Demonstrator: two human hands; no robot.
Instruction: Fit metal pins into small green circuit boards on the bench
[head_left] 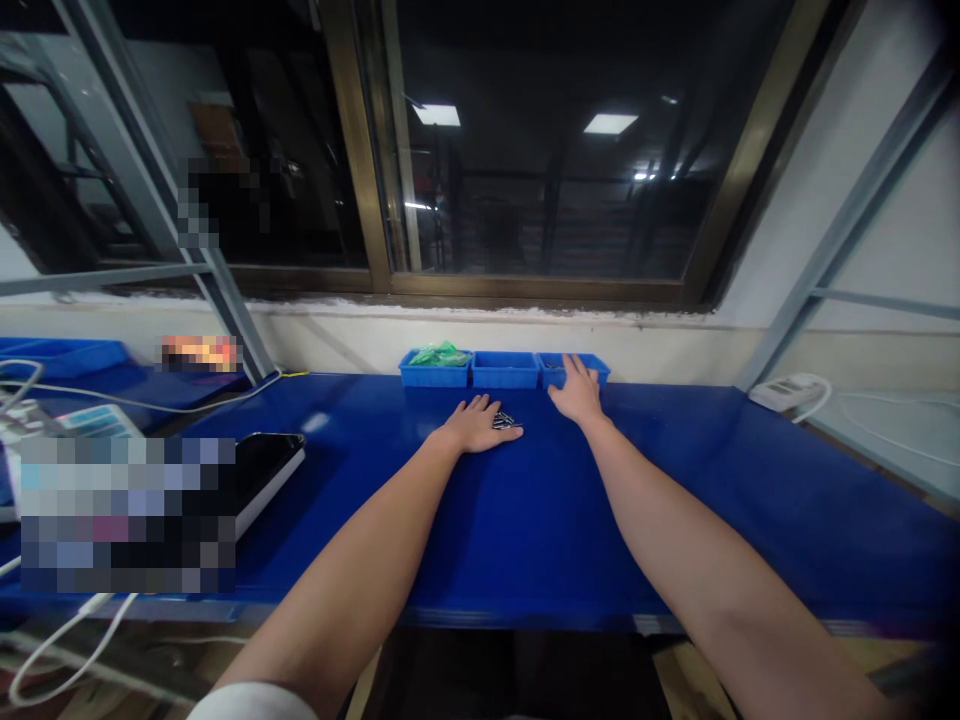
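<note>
My left hand point(474, 425) lies flat on the blue tabletop point(510, 530), its fingers spread. Beside its thumb is a small heap of thin, dark and shiny metal pieces point(506, 421), too small to name and partly covered by the hand. My right hand point(577, 390) reaches to the right-hand blue bin point(600, 368), fingers apart over its front wall and opening. What lies in that bin is mostly hidden by the hand. A middle blue bin point(505, 372) stands against it, and the left blue bin point(435, 374) holds crumpled green plastic point(441, 354).
On the left are a dark-topped flat device point(274, 460) with white sides, a white cable point(71, 640) and another blue tray point(67, 355). A white power strip point(787, 391) sits at the right edge. Grey metal posts point(232, 310) flank the table, with a window behind.
</note>
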